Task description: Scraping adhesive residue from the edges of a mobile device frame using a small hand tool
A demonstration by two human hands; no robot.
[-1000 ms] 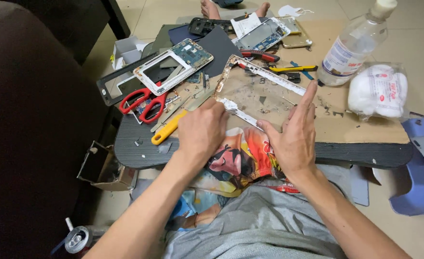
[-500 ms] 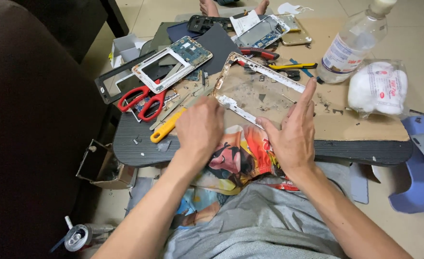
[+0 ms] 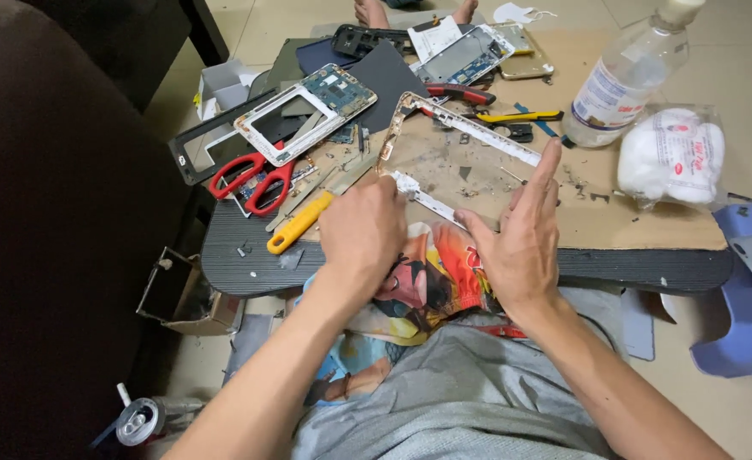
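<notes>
Fingertips of our curled left hand [image 3: 363, 234] stay hidden, grip unclear; our right hand [image 3: 519, 234], fingers spread, presses the metal frame [image 3: 457, 140].

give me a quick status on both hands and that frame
Left hand curled on near edge of metal frame, grip hidden. Right hand open, fingers spread, steadying right side. Frame flat on cardboard sheet. Red scissors and yellow-handled tool left, apart.
</notes>
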